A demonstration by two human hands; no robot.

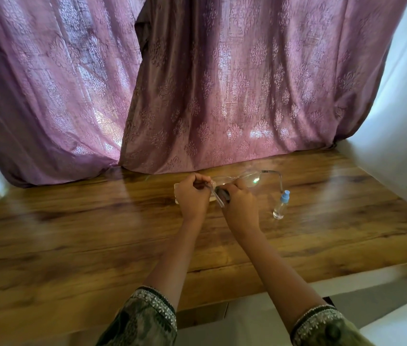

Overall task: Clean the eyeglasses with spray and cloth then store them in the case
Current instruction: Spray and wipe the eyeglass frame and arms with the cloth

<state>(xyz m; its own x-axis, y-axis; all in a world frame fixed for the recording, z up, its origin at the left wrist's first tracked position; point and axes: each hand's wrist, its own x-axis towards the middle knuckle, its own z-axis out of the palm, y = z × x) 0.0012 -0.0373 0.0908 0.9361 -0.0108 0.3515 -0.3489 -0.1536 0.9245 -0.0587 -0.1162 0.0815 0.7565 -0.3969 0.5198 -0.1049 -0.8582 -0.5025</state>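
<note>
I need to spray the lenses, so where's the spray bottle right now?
In the head view, the spray bottle stands upright on the wooden table, just right of the right hand.

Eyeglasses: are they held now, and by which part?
The left hand pinches the eyeglasses at one end of the frame; the right hand grips beside it, with a dark thing, perhaps the cloth. The other lens and temple are free.
</note>
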